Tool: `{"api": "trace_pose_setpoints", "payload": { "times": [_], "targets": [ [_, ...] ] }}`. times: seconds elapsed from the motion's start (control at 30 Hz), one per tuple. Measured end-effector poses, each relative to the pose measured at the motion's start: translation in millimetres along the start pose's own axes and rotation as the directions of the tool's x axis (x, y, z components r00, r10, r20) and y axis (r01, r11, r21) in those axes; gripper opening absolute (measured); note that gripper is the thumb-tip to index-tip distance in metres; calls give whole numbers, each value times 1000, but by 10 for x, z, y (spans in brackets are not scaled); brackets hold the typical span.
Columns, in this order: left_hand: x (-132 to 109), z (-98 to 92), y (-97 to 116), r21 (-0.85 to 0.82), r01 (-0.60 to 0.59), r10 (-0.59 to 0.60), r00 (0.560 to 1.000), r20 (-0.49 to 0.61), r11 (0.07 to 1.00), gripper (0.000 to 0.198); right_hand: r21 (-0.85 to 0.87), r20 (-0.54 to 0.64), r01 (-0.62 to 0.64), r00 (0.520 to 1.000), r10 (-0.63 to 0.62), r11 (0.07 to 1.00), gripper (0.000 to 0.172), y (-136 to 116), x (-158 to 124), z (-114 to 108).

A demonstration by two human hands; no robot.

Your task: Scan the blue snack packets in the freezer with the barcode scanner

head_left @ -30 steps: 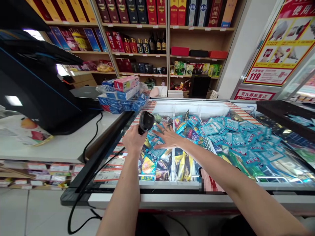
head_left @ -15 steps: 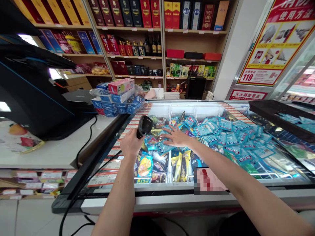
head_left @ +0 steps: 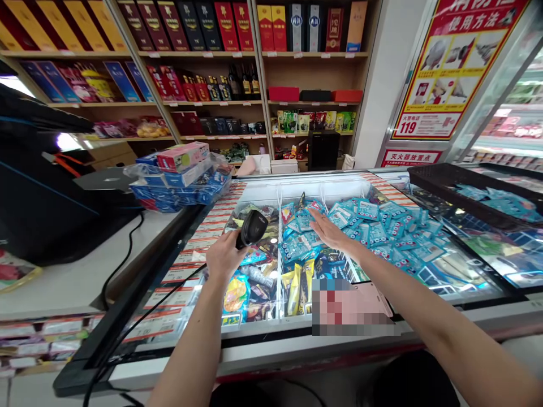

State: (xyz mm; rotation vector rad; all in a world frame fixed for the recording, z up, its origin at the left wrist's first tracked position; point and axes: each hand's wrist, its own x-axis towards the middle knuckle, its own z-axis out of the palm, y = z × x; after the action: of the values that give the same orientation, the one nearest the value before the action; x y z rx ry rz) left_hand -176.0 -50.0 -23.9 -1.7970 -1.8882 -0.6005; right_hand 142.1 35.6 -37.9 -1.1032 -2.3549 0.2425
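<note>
My left hand (head_left: 224,255) is shut around the grip of a black handheld barcode scanner (head_left: 253,229), which sits above the left compartment of a chest freezer (head_left: 322,186). A black cable (head_left: 161,302) runs from that hand down across the freezer's front left edge. My right hand (head_left: 333,232) is open and flat, fingers together, at or just over a heap of teal-blue foil packets (head_left: 301,246). I cannot tell whether it touches them. Wrapped ice lollies (head_left: 297,288) lie nearer me.
A plastic-wrapped stack of blue and pink boxes (head_left: 182,175) stands on a white counter (head_left: 85,277) at left, beside a black screen. A black tray (head_left: 462,192) holding blue packets is at right. A pixelated patch covers a pink object on the freezer front. Liquor shelves fill the back.
My view has turned right, so the scene slides left. My right hand has moved farther along the packets, its fingers drawn together. My left hand still holds the scanner.
</note>
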Motion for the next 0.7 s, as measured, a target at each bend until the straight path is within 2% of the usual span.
{"api": "trace_pose_setpoints", "payload": {
  "times": [0.1,0.2,0.3,0.37,0.43,0.5,0.57,0.63,0.7],
  "targets": [
    [32,3,96,-19,-17,17,1000,16,1000,39,-69,33,-9,999,11,998,61,169,-31,0],
    [92,-35,228,-51,-68,70,997,34,996,38,-148,46,-38,998,45,988,60,211,-19,14],
    [158,-85,380,-70,-111,115,992,45,991,35,-209,-13,-155,988,156,966,70,109,55,35],
    [190,-107,474,-83,-105,110,993,52,991,36,-252,-80,-271,963,259,929,83,25,141,46],
    [206,-115,549,-100,-97,103,993,59,990,36,-270,-86,-355,935,344,895,88,-17,241,49],
    [208,-108,602,-118,-101,110,992,68,988,37,-227,-10,-418,904,427,880,81,2,330,46],
    [204,-92,637,-134,-112,123,989,76,985,37,-133,43,-450,887,459,883,70,69,385,42],
    [202,-77,666,-146,-122,134,988,76,982,37,4,10,-459,888,459,888,59,151,397,39],
    [209,-70,701,-155,-136,149,986,75,979,37,150,-93,-445,883,461,883,50,220,370,21]
  ]
}}
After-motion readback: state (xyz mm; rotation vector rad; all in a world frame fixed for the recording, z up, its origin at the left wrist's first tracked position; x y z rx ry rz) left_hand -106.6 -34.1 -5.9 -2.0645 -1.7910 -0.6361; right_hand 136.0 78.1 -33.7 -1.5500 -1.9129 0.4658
